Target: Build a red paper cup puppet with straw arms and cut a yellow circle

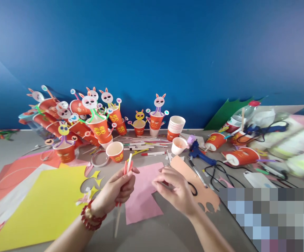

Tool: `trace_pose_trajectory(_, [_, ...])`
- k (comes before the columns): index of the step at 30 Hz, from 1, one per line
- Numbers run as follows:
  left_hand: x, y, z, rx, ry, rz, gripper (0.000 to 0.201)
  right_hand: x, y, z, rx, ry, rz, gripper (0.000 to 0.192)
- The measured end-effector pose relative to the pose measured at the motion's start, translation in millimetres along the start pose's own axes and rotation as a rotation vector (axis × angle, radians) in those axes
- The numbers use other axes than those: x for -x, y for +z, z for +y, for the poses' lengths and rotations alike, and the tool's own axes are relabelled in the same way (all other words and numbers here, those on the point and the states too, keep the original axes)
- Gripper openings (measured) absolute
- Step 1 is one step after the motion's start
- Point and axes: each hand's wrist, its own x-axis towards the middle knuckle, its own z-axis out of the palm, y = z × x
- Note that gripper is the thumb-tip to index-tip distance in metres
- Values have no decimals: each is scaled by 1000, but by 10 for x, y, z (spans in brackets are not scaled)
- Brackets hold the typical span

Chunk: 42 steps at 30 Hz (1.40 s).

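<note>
Left-hand (117,189) grip: two straws (124,182)

A cluster of red paper cups topped with rabbit faces (89,119) is seen at the far left. A stack of white cups (176,126) is set at the far middle, with markers (143,145) laid before it. A blue glue gun (200,154) is laid right of centre. A yellow sheet (41,206) is spread near left.
</note>
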Motion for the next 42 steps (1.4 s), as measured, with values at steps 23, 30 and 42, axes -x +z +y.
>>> trace_pose_trajectory(23, [-48, 183, -458, 62, -163, -146, 37, 6, 122, -21, -177, 44, -42, 27])
trace_pose_trajectory(30, [-58, 168, -491, 50, -172, -146, 39, -10, 122, -42, -163, 55, -34, 27])
trace_pose_trajectory(42, [-54, 178, -502, 29, -178, -145, 40, -19, 122, -63, -171, 58, -35, 26])
